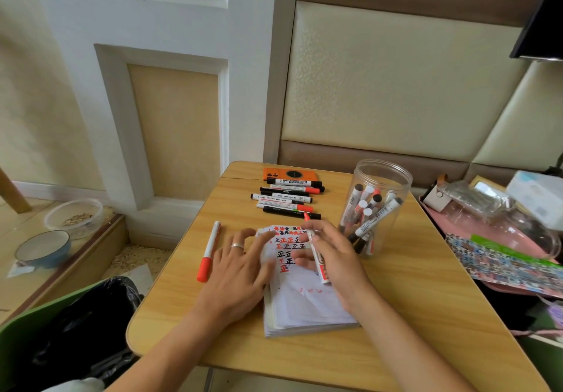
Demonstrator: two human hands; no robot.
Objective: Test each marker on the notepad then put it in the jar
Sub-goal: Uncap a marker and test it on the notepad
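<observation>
Right hand [330, 257] gripped a red marker [316, 251], uncapped tip up past the fingers, right over the notepad [307, 306]. Left hand [240, 265] lay flat, fingers spread, pressing the pad's left edge. Capped red marker [208, 251] just left of that hand. Jar [373, 205] with markers sat just right of the pad, more markers [288, 198] lined up behind

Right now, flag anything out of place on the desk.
One red-capped marker lies alone left of the notepad, apart from the row of markers and the jar. Nothing looks spilled or damaged.
</observation>
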